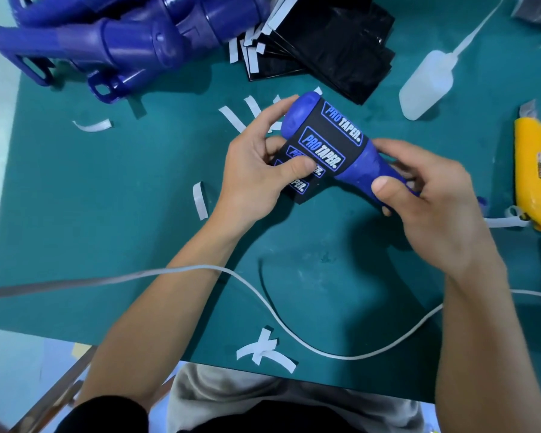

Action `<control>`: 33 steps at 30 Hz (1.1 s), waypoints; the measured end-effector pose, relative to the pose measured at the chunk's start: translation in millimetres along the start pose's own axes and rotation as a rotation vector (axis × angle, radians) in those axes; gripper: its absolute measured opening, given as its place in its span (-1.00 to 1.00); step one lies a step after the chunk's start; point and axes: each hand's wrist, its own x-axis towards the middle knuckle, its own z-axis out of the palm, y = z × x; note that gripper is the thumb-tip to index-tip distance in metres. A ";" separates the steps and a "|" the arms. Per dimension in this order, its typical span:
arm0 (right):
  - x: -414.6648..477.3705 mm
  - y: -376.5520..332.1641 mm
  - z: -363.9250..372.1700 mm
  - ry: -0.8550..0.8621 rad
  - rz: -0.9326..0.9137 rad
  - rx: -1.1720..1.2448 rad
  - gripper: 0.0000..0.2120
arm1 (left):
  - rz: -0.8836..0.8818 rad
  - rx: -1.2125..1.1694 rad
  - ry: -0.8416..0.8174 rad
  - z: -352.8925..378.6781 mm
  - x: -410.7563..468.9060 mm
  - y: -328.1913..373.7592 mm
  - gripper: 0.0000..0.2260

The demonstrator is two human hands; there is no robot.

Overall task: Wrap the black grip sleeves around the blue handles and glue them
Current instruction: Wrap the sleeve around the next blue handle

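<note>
Hands met above the middle of the green cutting mat [107, 214], both forearms bare and reaching in from the bottom edge. Left hand [256, 170] came in from the left, palm turned toward the part. Its thumb [297, 167] pressed flat on the black grip sleeve printed with blue-and-white PRO TAPER logos [325, 139], and its fingers curled round the far side near the rounded end. Right hand [428, 207] gripped the narrow neck of the blue plastic handle [364, 160], thumb on top, the other fingers curled underneath and mostly hidden.

The handle was held just above the mat, tilted, with its rounded end pointing up-left. The sleeve lay partly wrapped around the thick section, its loose flap hanging toward the left palm.

A pile of more blue handles [113, 42] sat at top left, with a stack of black sleeves with white backing strips [334, 48] beside it. A translucent squeeze bottle with a long nozzle [425, 85] lay top right, and a yellow utility knife [534, 179] lay at the right edge. Peeled white strips [92, 125] were scattered on the mat. A white cable [294, 332] crossed under the arms.
</note>
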 end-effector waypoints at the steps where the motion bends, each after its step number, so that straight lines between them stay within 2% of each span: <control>1: 0.1 -0.8 -0.4 -0.029 0.010 0.044 -0.61 | -0.014 -0.012 -0.016 -1.7 0.2 1.4 -0.35; 4: -4.1 -6.1 -8.0 -0.123 0.020 0.079 -0.68 | -0.059 -0.052 -0.094 -3.0 -1.8 6.4 -0.36; 7: -11.6 -14.3 -16.3 -0.243 0.003 0.108 -0.76 | -0.045 -0.088 -0.187 -0.3 -5.8 9.6 -0.52; 11: -16.3 -21.1 -14.1 -0.425 0.119 0.318 -0.68 | -0.096 -0.173 -0.230 4.8 -9.2 14.2 -0.34; 14: -9.9 -24.6 2.0 -0.453 0.304 0.573 -0.64 | -0.147 -0.243 -0.172 5.7 -8.0 19.1 -0.37; 17: -1.3 -27.0 23.7 -0.454 0.437 0.678 -0.56 | -0.138 -0.192 -0.018 9.0 -7.2 18.5 -0.45; 19: 4.1 -24.6 31.7 -0.412 0.395 0.553 -0.53 | -0.151 -0.110 0.136 9.1 -6.1 16.6 -0.50; 22: 10.4 -21.7 31.5 -0.273 0.257 0.352 -0.70 | -0.199 0.021 0.236 5.2 -3.3 13.4 -0.56; 24: 11.0 -21.0 30.6 -0.237 0.226 0.376 -0.72 | -0.176 0.072 0.233 7.5 -2.8 13.8 -0.48; 27: 10.4 -22.6 36.4 -0.176 0.217 0.427 -0.80 | -0.145 0.199 0.215 10.4 -1.9 12.0 -0.57; 30: 11.9 -26.6 42.0 -0.067 0.238 0.430 -0.82 | -0.086 0.342 0.268 7.6 -5.2 6.0 -0.43; 33: 11.9 -28.2 45.0 -0.009 0.256 0.468 -0.81 | 0.028 0.258 0.313 10.5 -8.4 5.1 -0.45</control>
